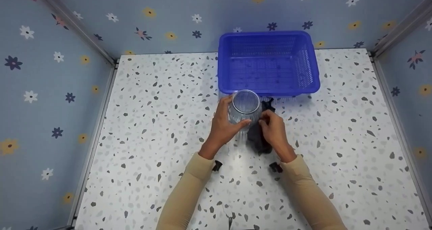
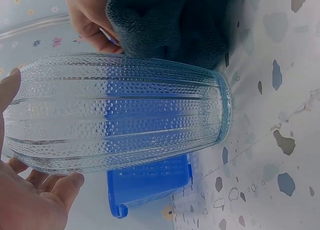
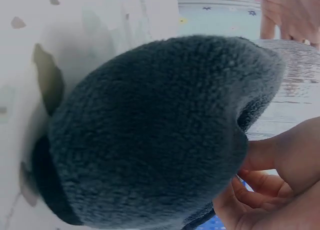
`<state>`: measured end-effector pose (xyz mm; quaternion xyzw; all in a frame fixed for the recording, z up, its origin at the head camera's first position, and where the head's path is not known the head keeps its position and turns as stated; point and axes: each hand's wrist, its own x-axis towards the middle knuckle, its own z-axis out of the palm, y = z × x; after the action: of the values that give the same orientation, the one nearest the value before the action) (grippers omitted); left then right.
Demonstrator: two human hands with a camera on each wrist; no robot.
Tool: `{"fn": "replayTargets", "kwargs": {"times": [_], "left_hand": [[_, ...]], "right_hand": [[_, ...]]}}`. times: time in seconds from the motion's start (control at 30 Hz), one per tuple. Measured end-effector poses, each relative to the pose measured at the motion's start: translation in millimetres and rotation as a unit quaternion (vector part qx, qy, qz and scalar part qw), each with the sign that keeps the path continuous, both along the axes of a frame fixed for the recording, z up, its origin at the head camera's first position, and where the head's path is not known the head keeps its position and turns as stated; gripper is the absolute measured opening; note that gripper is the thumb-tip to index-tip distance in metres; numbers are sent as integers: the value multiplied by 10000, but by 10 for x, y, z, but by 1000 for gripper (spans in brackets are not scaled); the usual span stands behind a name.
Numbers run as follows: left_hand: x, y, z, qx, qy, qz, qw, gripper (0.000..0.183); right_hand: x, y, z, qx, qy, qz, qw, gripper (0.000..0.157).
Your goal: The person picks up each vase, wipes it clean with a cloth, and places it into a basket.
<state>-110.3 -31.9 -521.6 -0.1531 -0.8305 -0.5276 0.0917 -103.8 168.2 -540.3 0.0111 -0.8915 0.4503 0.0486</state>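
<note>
A clear ribbed glass vase (image 1: 245, 117) with a dotted texture stands upright in front of the blue basket, its round mouth facing up. My left hand (image 1: 225, 122) grips it near the top, thumb on the near side and fingers round the left side. Its base (image 2: 225, 110) is at the tabletop; whether it touches cannot be told. At the vase's right side, my right hand (image 1: 274, 128) pinches a dark fuzzy cloth (image 3: 150, 135). The cloth hangs in a bunch beneath that hand, against or close to the glass (image 2: 125, 110).
A blue plastic basket (image 1: 312, 78) with slotted walls stands just beyond the vase, against the back wall. The speckled white tabletop (image 1: 162, 122) spreads to both sides. Flower-patterned panels (image 1: 162, 17) enclose the back and sides.
</note>
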Motion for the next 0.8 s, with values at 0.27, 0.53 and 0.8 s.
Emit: {"fn": "replayTargets", "kwargs": {"times": [0.27, 0.53, 0.8], "left_hand": [[-5, -18, -9, 24, -35, -30, 10000, 90], [-8, -12, -13, 37, 86, -2, 10000, 90], [-9, -1, -19, 75, 139, -15, 9999, 88]], "right_hand": [[39, 11, 347, -329, 432, -121, 9985, 8], [66, -19, 642, -348, 845, -40, 9958, 8], [80, -38, 693, -212, 923, -68, 9955, 8]]}}
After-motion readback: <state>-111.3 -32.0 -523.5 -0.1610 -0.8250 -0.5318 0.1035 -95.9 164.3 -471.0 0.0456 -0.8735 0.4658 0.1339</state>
